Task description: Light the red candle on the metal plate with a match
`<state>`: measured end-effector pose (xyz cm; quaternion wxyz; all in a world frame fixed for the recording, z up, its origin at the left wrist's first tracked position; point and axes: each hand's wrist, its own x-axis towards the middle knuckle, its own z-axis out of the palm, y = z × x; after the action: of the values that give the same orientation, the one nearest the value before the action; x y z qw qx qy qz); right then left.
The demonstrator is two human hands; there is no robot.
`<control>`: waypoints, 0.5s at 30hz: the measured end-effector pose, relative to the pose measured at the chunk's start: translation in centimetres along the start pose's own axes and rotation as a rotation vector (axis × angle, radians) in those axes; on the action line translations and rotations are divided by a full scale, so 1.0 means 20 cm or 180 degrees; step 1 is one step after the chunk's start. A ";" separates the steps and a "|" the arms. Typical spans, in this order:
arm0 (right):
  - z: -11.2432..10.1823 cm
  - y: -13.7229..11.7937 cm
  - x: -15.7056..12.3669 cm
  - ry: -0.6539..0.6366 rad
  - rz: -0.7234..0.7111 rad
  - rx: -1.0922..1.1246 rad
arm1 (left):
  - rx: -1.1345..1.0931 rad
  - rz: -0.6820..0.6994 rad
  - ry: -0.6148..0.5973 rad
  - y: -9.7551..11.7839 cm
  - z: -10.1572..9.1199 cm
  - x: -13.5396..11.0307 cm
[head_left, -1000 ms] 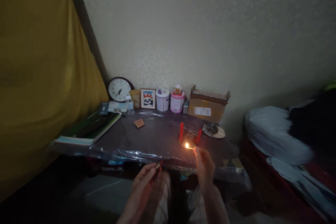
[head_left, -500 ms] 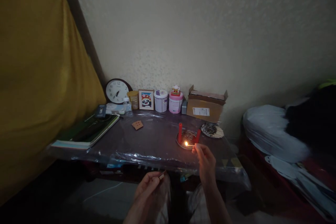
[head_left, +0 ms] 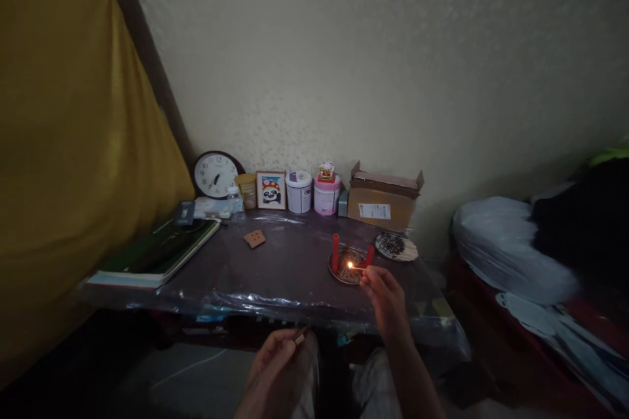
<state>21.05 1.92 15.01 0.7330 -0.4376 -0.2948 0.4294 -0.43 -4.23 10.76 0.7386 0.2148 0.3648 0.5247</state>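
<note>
My right hand [head_left: 384, 294] pinches a burning match [head_left: 354, 267], its flame just above a small round dish [head_left: 344, 270] on the dark table. Two red candles stand in the dish: one upright on the left [head_left: 335, 252], one leaning on the right [head_left: 370, 255]. My left hand [head_left: 275, 357] hangs lower, in front of the table edge, with its fingers closed on a small matchbox [head_left: 299, 338].
The plastic-covered table [head_left: 275, 275] holds books [head_left: 157, 252] at the left, a small brown card [head_left: 254, 239], a round patterned mat [head_left: 396, 246], and along the wall a clock [head_left: 213, 175], a framed picture, tins and a cardboard box [head_left: 383, 200]. Yellow curtain left; bedding right.
My right hand has carried the lit match forward over the dish, between the two candles. My left hand with the matchbox has sunk a little lower.
</note>
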 end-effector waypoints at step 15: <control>0.01 0.00 0.07 -0.0138 0.0124 0.0000 | 0.0004 -0.0039 0.0037 0.05 0.06 -0.04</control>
<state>21.43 3.23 15.12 0.7179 -0.4339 -0.3020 0.4530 -0.29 -4.45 12.45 0.7395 0.2100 0.3707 0.5211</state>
